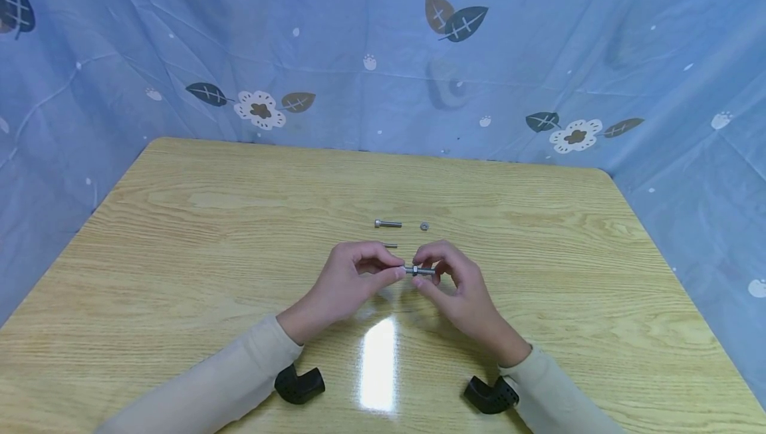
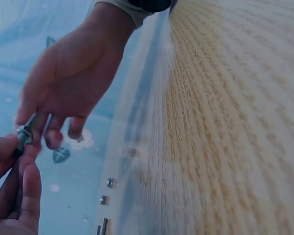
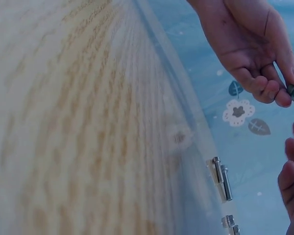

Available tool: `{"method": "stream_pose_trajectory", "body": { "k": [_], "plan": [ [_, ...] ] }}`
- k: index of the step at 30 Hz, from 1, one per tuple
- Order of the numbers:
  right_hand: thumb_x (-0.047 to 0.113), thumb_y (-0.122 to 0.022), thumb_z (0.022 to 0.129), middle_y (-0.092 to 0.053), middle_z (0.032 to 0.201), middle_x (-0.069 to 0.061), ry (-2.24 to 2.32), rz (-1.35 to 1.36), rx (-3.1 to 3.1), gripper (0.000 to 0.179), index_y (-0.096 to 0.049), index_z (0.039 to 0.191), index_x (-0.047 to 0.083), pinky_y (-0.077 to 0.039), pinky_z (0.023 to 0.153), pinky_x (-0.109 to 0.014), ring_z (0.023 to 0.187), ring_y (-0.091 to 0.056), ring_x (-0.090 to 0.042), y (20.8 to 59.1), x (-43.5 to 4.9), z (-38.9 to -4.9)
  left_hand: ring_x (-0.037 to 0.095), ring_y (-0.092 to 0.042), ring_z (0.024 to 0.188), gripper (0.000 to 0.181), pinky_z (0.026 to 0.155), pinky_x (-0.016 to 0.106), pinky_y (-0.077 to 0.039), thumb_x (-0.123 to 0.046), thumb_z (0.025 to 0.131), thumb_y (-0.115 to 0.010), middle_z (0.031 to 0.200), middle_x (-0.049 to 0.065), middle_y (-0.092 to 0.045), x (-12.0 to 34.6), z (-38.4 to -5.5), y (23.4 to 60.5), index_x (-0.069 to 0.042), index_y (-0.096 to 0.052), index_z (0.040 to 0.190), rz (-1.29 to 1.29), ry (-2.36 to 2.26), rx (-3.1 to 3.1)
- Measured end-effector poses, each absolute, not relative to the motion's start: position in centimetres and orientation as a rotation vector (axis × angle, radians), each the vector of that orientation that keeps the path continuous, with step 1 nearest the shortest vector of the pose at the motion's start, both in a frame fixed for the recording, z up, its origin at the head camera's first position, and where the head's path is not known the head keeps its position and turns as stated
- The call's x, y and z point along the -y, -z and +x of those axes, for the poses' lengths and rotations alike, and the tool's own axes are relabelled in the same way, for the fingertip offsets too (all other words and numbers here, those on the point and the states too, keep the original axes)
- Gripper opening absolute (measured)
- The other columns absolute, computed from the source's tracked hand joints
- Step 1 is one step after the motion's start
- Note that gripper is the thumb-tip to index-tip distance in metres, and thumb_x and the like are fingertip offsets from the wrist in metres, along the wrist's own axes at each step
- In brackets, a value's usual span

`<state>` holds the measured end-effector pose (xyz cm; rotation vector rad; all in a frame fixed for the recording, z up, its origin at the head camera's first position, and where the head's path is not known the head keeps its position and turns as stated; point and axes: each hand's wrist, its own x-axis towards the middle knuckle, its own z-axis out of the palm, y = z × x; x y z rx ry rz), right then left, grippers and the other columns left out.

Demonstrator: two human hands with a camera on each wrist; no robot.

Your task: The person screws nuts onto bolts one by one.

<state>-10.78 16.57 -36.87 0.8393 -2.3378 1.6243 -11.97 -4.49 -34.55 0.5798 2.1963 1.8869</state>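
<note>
A silver bolt [image 1: 427,271] is held level above the table, with a hex nut [image 1: 415,270] partway along its shank. My left hand [image 1: 353,281] pinches the bolt's left end between thumb and forefinger, covering that end in the head view. From the other side, my right hand [image 1: 457,284] has its thumb and forefinger on the nut. Both wrist views catch the meeting point: the nut [image 2: 24,134] between fingertips in the left wrist view, and the bolt [image 3: 292,91] in the left hand's fingers at the right wrist view's edge.
Beyond the hands lie a socket-head bolt [image 1: 389,224] and a loose nut [image 1: 424,226]. Another bolt [image 1: 391,245] is partly hidden behind the left hand. A second loose nut [image 2: 104,199] shows in the left wrist view. A patterned blue curtain [image 1: 359,55] borders the wooden table [image 1: 179,234].
</note>
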Motion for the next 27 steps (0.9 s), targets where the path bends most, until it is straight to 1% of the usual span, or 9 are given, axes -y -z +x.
{"method": "stream_pose_trajectory", "body": {
  "k": [2, 4, 8, 12, 17, 19, 22, 24, 27],
  "plan": [
    [-0.01, -0.067, 0.082, -0.06, 0.101, -0.007, -1.661, 0.869, 2.289, 0.029, -0.059, 0.105, 0.007, -0.046, 0.063, -0.024, 0.09, -0.054, -0.013, 36.97, -16.57, -10.83, 0.014, -0.067, 0.086, 0.003, 0.078, 0.028, -0.057, -0.013, 0.087, -0.072, 0.093, 0.003, -0.072, 4.5, -11.98, 34.57, -0.012, -0.073, 0.09, 0.573, -1.887, -2.2],
    [-0.013, -0.067, 0.081, -0.06, 0.099, -0.007, -1.674, 0.9, 2.248, 0.03, -0.059, 0.103, 0.005, -0.046, 0.062, -0.024, 0.088, -0.054, -0.014, 37.07, -16.55, -10.88, 0.014, -0.067, 0.086, 0.003, 0.078, 0.028, -0.057, -0.012, 0.087, -0.072, 0.093, 0.003, -0.072, 4.5, -11.98, 34.58, -0.012, -0.073, 0.09, 0.572, -1.886, -2.199],
    [-0.014, -0.066, 0.081, -0.06, 0.096, -0.007, -1.67, 0.915, 2.224, 0.028, -0.06, 0.1, 0.005, -0.046, 0.062, -0.023, 0.086, -0.055, -0.013, 37.05, -16.48, -10.88, 0.014, -0.067, 0.085, 0.004, 0.077, 0.028, -0.057, -0.013, 0.088, -0.072, 0.094, 0.003, -0.072, 4.48, -11.94, 34.61, -0.012, -0.073, 0.091, 0.565, -1.881, -2.193],
    [-0.012, -0.065, 0.082, -0.062, 0.095, -0.005, -1.658, 0.895, 2.248, 0.026, -0.06, 0.1, 0.006, -0.046, 0.062, -0.022, 0.086, -0.055, -0.011, 37.03, -16.49, -10.82, 0.014, -0.068, 0.085, 0.004, 0.077, 0.028, -0.057, -0.014, 0.087, -0.072, 0.094, 0.004, -0.072, 4.46, -11.91, 34.63, -0.012, -0.074, 0.091, 0.573, -1.889, -2.186],
    [-0.008, -0.062, 0.087, -0.063, 0.094, -0.003, -1.614, 0.849, 2.313, 0.021, -0.061, 0.098, 0.01, -0.046, 0.063, -0.023, 0.085, -0.055, -0.009, 37.0, -16.59, -10.78, 0.014, -0.068, 0.085, 0.005, 0.077, 0.028, -0.057, -0.015, 0.087, -0.072, 0.094, 0.004, -0.073, 4.39, -11.9, 34.58, -0.013, -0.074, 0.091, 0.58, -1.89, -2.184],
    [-0.006, -0.062, 0.089, -0.063, 0.095, -0.002, -1.591, 0.826, 2.34, 0.02, -0.061, 0.1, 0.011, -0.047, 0.064, -0.023, 0.087, -0.055, -0.008, 36.97, -16.63, -10.76, 0.014, -0.068, 0.085, 0.005, 0.077, 0.028, -0.057, -0.016, 0.087, -0.072, 0.094, 0.003, -0.073, 4.38, -11.91, 34.57, -0.013, -0.074, 0.091, 0.578, -1.885, -2.189],
    [-0.007, -0.064, 0.086, -0.062, 0.101, -0.004, -1.598, 0.809, 2.326, 0.025, -0.061, 0.105, 0.009, -0.047, 0.064, -0.023, 0.089, -0.055, -0.009, 36.95, -16.67, -10.73, 0.014, -0.068, 0.084, 0.005, 0.077, 0.028, -0.057, -0.015, 0.088, -0.072, 0.094, 0.004, -0.072, 4.39, -11.95, 34.59, -0.012, -0.074, 0.091, 0.583, -1.885, -2.193],
    [-0.01, -0.066, 0.083, -0.06, 0.104, -0.008, -1.618, 0.83, 2.284, 0.03, -0.06, 0.108, 0.006, -0.047, 0.063, -0.023, 0.089, -0.054, -0.011, 36.98, -16.65, -10.76, 0.015, -0.068, 0.084, 0.004, 0.077, 0.028, -0.057, -0.014, 0.088, -0.072, 0.094, 0.004, -0.072, 4.4, -11.98, 34.61, -0.012, -0.074, 0.091, 0.587, -1.889, -2.194],
    [-0.013, -0.068, 0.081, -0.06, 0.102, -0.009, -1.646, 0.881, 2.223, 0.031, -0.061, 0.106, 0.004, -0.046, 0.061, -0.024, 0.087, -0.054, -0.014, 37.02, -16.58, -10.83, 0.014, -0.067, 0.084, 0.004, 0.077, 0.028, -0.057, -0.013, 0.087, -0.072, 0.093, 0.004, -0.072, 4.43, -12.02, 34.67, -0.012, -0.073, 0.091, 0.583, -1.892, -2.2]
  ]
}}
